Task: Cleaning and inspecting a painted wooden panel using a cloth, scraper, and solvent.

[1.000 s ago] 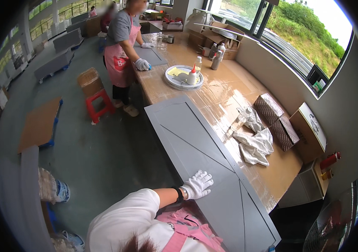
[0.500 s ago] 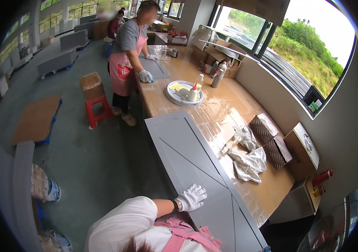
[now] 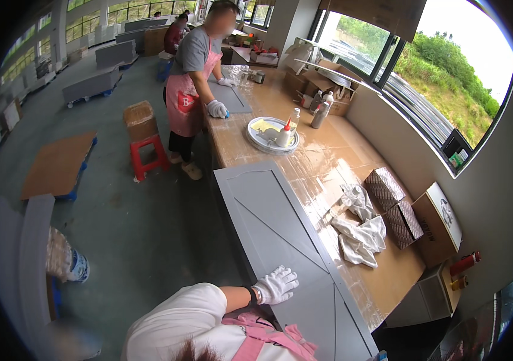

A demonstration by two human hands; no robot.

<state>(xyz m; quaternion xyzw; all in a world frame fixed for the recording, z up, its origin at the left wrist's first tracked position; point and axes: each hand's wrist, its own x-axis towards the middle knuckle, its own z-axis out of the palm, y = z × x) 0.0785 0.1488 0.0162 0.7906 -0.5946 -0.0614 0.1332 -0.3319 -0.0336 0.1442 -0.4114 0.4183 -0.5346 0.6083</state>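
A long grey panel (image 3: 295,243) with a raised frame and diagonal grooves lies along the near edge of the covered table. My left hand (image 3: 276,285), in a white knit glove, rests flat on its left side with the fingers stretched out and nothing held. A dark band circles that wrist. My right hand does not show. At the bottom edge, by the panel's near corner, a small blue and white bit (image 3: 382,356) is cut off and too small to name.
White cloths (image 3: 360,234) and patterned boxes (image 3: 394,204) lie right of the panel. Beyond it are a round lid (image 3: 256,141) with a red-tipped bottle (image 3: 284,133) and a grey bottle (image 3: 320,115). A gloved co-worker (image 3: 193,78) handles a smaller grey panel (image 3: 232,99). A red stool (image 3: 148,157) stands left.
The view has shifted slightly, so the room sits a little further right. My left hand stays flat on the panel. The co-worker's near hand remains at the smaller panel's edge.
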